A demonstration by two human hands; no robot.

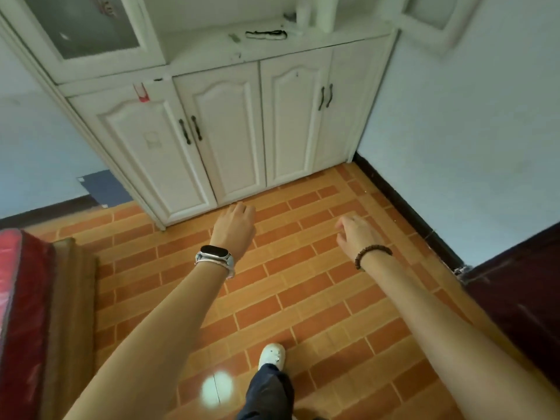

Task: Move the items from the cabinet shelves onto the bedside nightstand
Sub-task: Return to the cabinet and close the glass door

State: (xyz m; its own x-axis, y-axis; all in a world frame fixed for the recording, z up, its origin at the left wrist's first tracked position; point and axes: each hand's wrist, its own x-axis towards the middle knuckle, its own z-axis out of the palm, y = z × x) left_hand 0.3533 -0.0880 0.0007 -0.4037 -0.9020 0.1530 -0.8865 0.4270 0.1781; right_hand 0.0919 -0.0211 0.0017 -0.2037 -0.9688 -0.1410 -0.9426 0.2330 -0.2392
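The white cabinet (230, 122) stands against the pale wall, its open shelf (272, 43) above four shut lower doors with arched raised panels and dark curved handles. On that shelf lie a black beaded string (266, 33), a small pale flat item (234, 37) to its left, a white bottle (303, 12) and a taller white cylinder (326, 13) at the back right; what else sits behind them is too blurred to tell. An upper door with a frosted glass pane (81, 25) hangs at the left. Both arms reach forward over the orange brick-pattern tile floor (303, 283). The left hand (235, 225), with a smart band and silver bangle at the wrist, is empty, fingers together and curled down. The right hand (357, 234), with a brown bead bracelet, is empty too, fingers loosely spread. A red mattress edge (21, 298) lies at the left, dark wooden furniture (521, 283) at the right, and a white shoe (271, 356) below
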